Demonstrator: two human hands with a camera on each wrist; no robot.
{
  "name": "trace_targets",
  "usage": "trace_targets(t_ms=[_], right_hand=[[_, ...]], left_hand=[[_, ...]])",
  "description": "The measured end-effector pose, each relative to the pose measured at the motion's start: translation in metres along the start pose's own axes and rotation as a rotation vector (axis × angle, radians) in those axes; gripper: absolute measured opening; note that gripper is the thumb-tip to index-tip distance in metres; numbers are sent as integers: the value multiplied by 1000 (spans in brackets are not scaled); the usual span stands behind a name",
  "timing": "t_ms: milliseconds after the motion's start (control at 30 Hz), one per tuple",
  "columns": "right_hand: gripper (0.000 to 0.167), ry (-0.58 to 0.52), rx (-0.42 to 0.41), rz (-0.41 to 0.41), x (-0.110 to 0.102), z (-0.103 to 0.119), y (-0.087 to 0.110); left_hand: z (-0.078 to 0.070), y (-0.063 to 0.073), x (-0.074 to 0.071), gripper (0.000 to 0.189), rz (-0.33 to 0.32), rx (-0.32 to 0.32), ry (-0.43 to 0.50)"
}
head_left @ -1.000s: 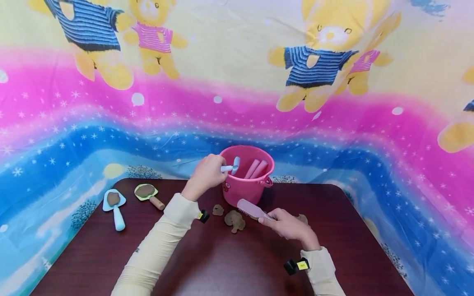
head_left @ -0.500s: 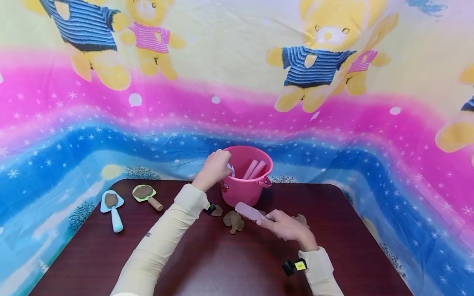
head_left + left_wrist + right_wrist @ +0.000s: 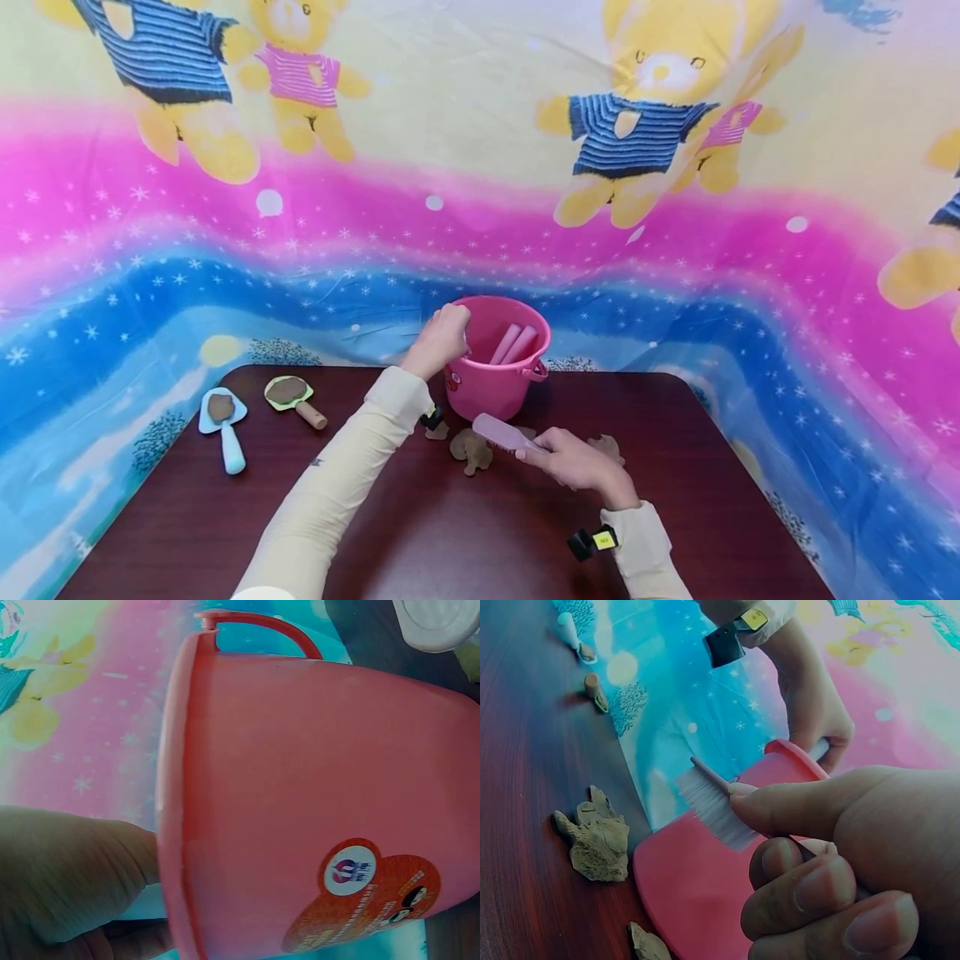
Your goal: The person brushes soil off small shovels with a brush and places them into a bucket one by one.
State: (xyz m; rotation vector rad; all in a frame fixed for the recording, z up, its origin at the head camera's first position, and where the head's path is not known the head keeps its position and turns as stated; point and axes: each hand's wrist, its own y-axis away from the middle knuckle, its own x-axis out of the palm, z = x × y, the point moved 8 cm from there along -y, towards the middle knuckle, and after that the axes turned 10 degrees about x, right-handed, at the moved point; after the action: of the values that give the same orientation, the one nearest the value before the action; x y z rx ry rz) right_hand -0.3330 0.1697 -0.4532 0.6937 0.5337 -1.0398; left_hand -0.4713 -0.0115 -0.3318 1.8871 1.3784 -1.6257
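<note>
My left hand (image 3: 438,340) is at the left rim of a pink bucket (image 3: 491,392), its fingers reaching over into it. It grips a pale blue handle (image 3: 146,901), which belongs to a small T-headed tool; the head is hidden behind the bucket's wall. In front of the bucket my right hand (image 3: 576,462) holds a pink brush (image 3: 501,432) by its handle, the thumb along its back. White bristles (image 3: 714,810) show in the right wrist view. Brown clay-like lumps (image 3: 472,452) lie on the table below the brush, close to the bucket's base.
Two pink rod-shaped pieces (image 3: 513,345) lean inside the bucket. At the table's left lie a blue shovel (image 3: 231,450) and a green shovel (image 3: 311,415) with a wooden handle, each bearing brown clay. Another lump (image 3: 606,448) is beside my right hand. A printed cloth (image 3: 450,150) hangs behind.
My left hand has lowered its T-headed tool over the rim into the bucket, so the head has gone from sight. The right hand keeps the brush in nearly the same place.
</note>
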Motion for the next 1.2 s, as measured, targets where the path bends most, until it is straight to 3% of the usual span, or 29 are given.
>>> trace_targets(t_ms=[200,400,833,1067,1200], right_hand=[[45,-5,2,9,2,0,0],[44,-7,8,15,3,-2,-1],[45,-14,6,27,4,-5,-3],[48,-18,7,21,3,-6,-3],[45,-19,7,14,3,-5,-3]], left_hand=[[5,-1,5,20,14,-14,25],[7,0,6,21,-11,-18,68],[1,4,16,39,26,71,104],[0,8,8,33,-57,101,109],[7,16,-1,25,-192,102,131]])
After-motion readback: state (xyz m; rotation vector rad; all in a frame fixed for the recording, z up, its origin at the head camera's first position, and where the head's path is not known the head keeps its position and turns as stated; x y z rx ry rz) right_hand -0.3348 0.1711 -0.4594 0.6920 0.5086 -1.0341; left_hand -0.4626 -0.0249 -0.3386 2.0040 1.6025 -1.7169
